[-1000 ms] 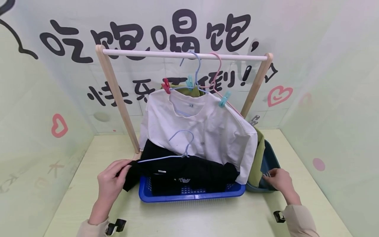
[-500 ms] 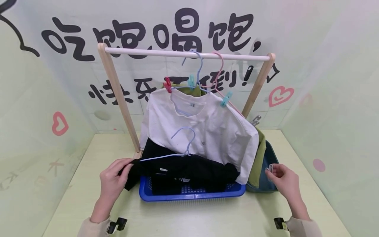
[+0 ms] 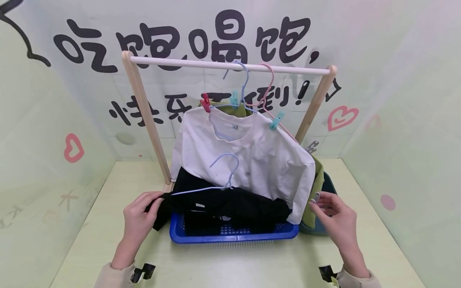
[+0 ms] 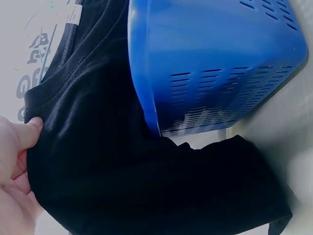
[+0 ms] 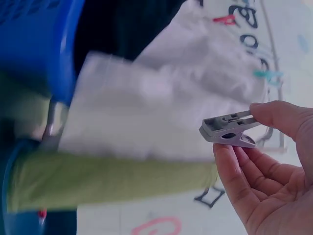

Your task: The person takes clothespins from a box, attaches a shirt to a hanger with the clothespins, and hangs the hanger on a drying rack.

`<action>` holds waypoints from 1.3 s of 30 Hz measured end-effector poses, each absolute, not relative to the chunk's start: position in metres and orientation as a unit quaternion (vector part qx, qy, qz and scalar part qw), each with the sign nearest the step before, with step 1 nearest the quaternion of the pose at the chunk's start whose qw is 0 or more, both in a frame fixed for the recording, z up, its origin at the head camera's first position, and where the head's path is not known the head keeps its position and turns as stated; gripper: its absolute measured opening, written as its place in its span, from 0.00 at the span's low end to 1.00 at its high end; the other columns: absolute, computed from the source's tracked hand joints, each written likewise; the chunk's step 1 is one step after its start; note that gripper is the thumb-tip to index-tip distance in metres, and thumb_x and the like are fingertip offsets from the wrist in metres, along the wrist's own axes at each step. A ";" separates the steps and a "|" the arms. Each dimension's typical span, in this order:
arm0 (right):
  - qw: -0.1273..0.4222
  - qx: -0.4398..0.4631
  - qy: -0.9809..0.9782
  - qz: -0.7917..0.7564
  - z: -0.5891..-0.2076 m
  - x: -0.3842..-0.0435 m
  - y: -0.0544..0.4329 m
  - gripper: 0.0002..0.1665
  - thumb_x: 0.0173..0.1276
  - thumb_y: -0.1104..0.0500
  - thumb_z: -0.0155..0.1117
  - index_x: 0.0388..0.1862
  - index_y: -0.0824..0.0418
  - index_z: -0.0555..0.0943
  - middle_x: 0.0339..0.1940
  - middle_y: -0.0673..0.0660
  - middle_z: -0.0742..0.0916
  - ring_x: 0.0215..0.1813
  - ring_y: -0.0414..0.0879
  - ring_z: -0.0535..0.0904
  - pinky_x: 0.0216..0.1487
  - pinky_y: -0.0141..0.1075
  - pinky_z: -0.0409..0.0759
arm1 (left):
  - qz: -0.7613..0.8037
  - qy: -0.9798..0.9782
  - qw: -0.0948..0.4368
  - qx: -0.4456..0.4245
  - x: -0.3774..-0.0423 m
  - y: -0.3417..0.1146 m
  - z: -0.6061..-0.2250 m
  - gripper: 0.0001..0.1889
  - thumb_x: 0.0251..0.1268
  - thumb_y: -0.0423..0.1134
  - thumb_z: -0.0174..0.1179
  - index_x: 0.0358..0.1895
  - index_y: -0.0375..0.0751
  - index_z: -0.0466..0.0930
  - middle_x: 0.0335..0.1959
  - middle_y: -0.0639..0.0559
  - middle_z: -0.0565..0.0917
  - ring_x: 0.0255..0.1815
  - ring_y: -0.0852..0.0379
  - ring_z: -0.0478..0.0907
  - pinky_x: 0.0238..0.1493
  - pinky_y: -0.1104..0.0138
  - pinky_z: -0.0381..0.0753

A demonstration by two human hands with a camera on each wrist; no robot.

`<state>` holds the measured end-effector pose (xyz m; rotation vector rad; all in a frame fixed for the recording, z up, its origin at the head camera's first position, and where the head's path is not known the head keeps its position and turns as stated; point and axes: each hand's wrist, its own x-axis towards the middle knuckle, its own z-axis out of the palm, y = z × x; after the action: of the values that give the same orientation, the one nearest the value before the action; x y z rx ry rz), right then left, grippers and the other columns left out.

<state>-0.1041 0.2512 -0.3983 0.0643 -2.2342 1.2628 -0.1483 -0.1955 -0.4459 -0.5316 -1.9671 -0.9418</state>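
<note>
My left hand [image 3: 140, 216] pinches the shoulder of a black shirt [image 4: 98, 161] between thumb and fingers. A light-blue hanger [image 3: 230, 170] sits in that shirt, its hook standing free in front of a white T-shirt [image 3: 230, 160]. In the right wrist view, a grey clothespin [image 5: 229, 129] is pinched between the thumb and fingertips of my right hand [image 3: 336, 216]. That hand hovers by the white sleeve, over the dark teal bin [image 3: 313, 230]. Much of the black shirt lies on the blue basket [image 3: 234, 240].
A wooden rack with a white bar [image 3: 198, 63] stands behind, carrying the white T-shirt and a green garment [image 3: 309, 216]. Red [image 3: 205, 103] and teal clothespins [image 3: 277, 121] clip the hung clothes. Grey clothespins [image 3: 311, 147] show at the right.
My right hand has lifted out of the teal bin with the grey clothespin and moved left toward the white sleeve. The left hand keeps its hold on the black shirt.
</note>
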 end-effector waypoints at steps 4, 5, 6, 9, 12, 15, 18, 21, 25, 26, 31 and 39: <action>0.285 0.072 -0.829 0.476 -0.394 -0.104 0.234 0.20 0.46 0.78 0.71 0.40 0.68 0.82 0.29 0.53 0.85 0.32 0.30 0.79 0.31 0.20 0.76 | -0.377 -0.791 0.432 -0.211 -0.148 -0.195 -0.444 0.14 0.36 0.14 0.66 0.32 0.29 0.84 0.28 0.42 0.84 0.30 0.50 0.80 0.46 0.84 0.70; 0.285 0.081 -0.828 0.476 -0.393 -0.105 0.230 0.20 0.46 0.78 0.71 0.41 0.68 0.82 0.29 0.55 0.85 0.32 0.30 0.79 0.31 0.20 0.77 | -0.377 -0.791 0.432 -0.211 -0.147 -0.195 -0.444 0.14 0.36 0.14 0.66 0.31 0.29 0.84 0.28 0.42 0.84 0.30 0.50 0.80 0.46 0.84 0.70; 0.285 0.090 -0.828 0.475 -0.393 -0.105 0.226 0.21 0.46 0.77 0.71 0.42 0.68 0.81 0.29 0.56 0.85 0.32 0.31 0.79 0.31 0.20 0.77 | -0.377 -0.792 0.432 -0.210 -0.147 -0.195 -0.443 0.14 0.36 0.14 0.66 0.31 0.29 0.84 0.28 0.42 0.84 0.29 0.50 0.80 0.46 0.84 0.70; 0.281 0.112 -0.824 0.479 -0.392 -0.107 0.215 0.23 0.46 0.77 0.71 0.44 0.68 0.81 0.29 0.59 0.85 0.33 0.31 0.79 0.32 0.21 0.77 | -0.377 -0.792 0.432 -0.210 -0.146 -0.194 -0.442 0.14 0.36 0.14 0.65 0.31 0.29 0.84 0.28 0.42 0.84 0.29 0.51 0.80 0.45 0.85 0.70; 0.276 0.131 -0.818 0.488 -0.390 -0.109 0.205 0.23 0.47 0.77 0.71 0.44 0.68 0.81 0.30 0.59 0.85 0.33 0.32 0.79 0.32 0.21 0.77 | -0.376 -0.792 0.432 -0.212 -0.146 -0.194 -0.442 0.14 0.36 0.14 0.65 0.31 0.28 0.84 0.27 0.42 0.84 0.30 0.51 0.80 0.45 0.84 0.70; 0.268 0.146 -0.809 0.502 -0.388 -0.110 0.196 0.22 0.47 0.77 0.71 0.44 0.69 0.80 0.31 0.60 0.85 0.33 0.34 0.79 0.32 0.23 0.78 | -0.375 -0.792 0.432 -0.212 -0.145 -0.195 -0.442 0.14 0.36 0.15 0.65 0.32 0.29 0.84 0.28 0.42 0.84 0.30 0.51 0.80 0.45 0.85 0.70; 0.260 0.153 -0.804 0.512 -0.386 -0.112 0.190 0.22 0.48 0.76 0.71 0.45 0.69 0.80 0.31 0.59 0.85 0.33 0.36 0.80 0.33 0.23 0.79 | -0.375 -0.793 0.431 -0.212 -0.145 -0.195 -0.442 0.14 0.37 0.15 0.65 0.32 0.29 0.84 0.28 0.42 0.84 0.30 0.52 0.80 0.45 0.85 0.70; 0.254 0.156 -0.804 0.514 -0.384 -0.112 0.185 0.22 0.49 0.75 0.71 0.45 0.67 0.81 0.31 0.58 0.85 0.33 0.36 0.80 0.33 0.24 0.79 | -0.375 -0.793 0.430 -0.211 -0.145 -0.195 -0.442 0.15 0.37 0.15 0.65 0.32 0.30 0.85 0.28 0.43 0.84 0.30 0.52 0.80 0.45 0.85 0.70; 0.247 0.174 -0.801 0.516 -0.382 -0.113 0.178 0.22 0.49 0.75 0.71 0.45 0.67 0.81 0.31 0.57 0.85 0.33 0.36 0.80 0.34 0.24 0.79 | -0.376 -0.793 0.430 -0.211 -0.145 -0.195 -0.441 0.14 0.37 0.15 0.65 0.32 0.30 0.85 0.28 0.43 0.84 0.29 0.51 0.80 0.45 0.84 0.70; 0.246 0.183 -0.798 0.519 -0.381 -0.114 0.176 0.22 0.48 0.75 0.71 0.45 0.67 0.81 0.32 0.58 0.85 0.33 0.37 0.80 0.34 0.25 0.79 | -0.376 -0.793 0.430 -0.210 -0.145 -0.195 -0.441 0.14 0.37 0.15 0.65 0.32 0.30 0.85 0.28 0.43 0.84 0.29 0.51 0.80 0.45 0.85 0.70; 0.236 0.225 -0.778 0.537 -0.378 -0.117 0.166 0.24 0.48 0.77 0.70 0.46 0.67 0.80 0.32 0.60 0.85 0.33 0.39 0.81 0.35 0.26 0.80 | -0.377 -0.793 0.430 -0.210 -0.145 -0.195 -0.441 0.14 0.37 0.15 0.65 0.32 0.29 0.85 0.28 0.42 0.84 0.29 0.51 0.80 0.45 0.85 0.70; 0.228 0.259 -0.768 0.540 -0.374 -0.118 0.151 0.24 0.48 0.77 0.70 0.47 0.69 0.79 0.32 0.59 0.85 0.34 0.42 0.82 0.34 0.28 0.80 | -0.383 -0.790 0.429 -0.212 -0.145 -0.195 -0.441 0.15 0.36 0.14 0.65 0.32 0.30 0.85 0.28 0.43 0.84 0.30 0.52 0.80 0.44 0.84 0.71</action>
<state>-0.1184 0.1509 -0.3739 0.7140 -2.1139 1.4860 -0.1452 -0.1950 -0.4409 -0.5288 -1.9729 -0.9553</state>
